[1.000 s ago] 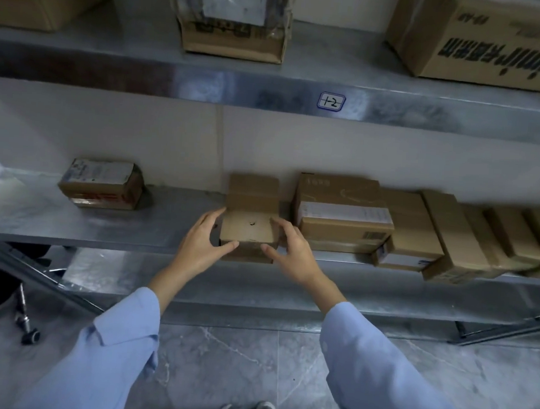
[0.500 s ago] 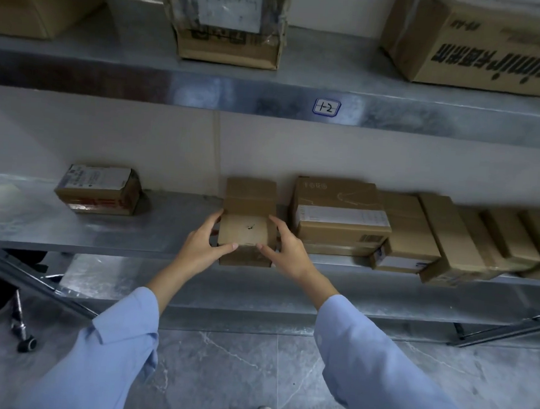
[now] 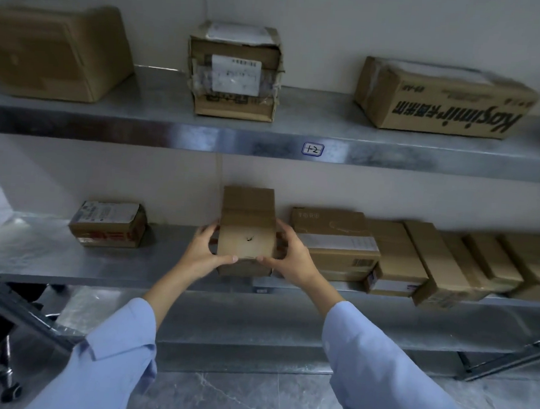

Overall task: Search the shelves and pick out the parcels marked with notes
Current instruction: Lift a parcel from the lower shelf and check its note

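Steel shelves (image 3: 51,253): lower one carries a labelled box (image 3: 107,225) left, a row of cartons (image 3: 386,257) right, the nearest just beside the parcel (image 3: 247,231).
Parcel: at the lower shelf's front edge, long axis pointing toward the wall.
Left hand (image 3: 203,252): grips its left side.
Right hand (image 3: 292,258): grips its right side.

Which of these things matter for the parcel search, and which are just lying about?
Job: small box, held by left hand and right hand; labelled parcel, lower shelf left; taped box, upper shelf; row of parcels at right.
Lying about: shelf tag; caster on the floor.
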